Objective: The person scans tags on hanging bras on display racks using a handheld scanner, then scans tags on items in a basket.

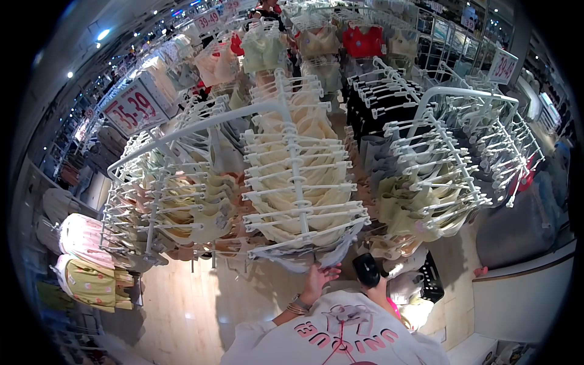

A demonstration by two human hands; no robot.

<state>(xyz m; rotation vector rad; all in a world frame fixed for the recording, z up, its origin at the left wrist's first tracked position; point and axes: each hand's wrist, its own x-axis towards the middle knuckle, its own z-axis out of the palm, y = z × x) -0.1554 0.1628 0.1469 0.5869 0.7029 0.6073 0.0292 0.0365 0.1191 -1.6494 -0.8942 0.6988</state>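
Observation:
My left hand (319, 281), with bracelets at the wrist, is just below a grey bra (304, 258) at the front end of the middle rail. Its thumb and fingers are apart, and the fingertips are at or close to the bra's lower edge; I cannot tell if they touch. In my right hand (378, 288) is a black handheld scanner (366, 270), its rounded head pointing up and forward. Behind the grey bra, several cream bras (277, 176) hang in a row on white hangers (331, 210).
Rails of green bras (435, 204) and yellow bras (182, 216) flank the middle row. A black basket (432, 278) holding garments sits on the floor at right. White rack bars (201, 128) arch overhead, with a price sign (135, 108) at left. Another person (266, 11) is far back.

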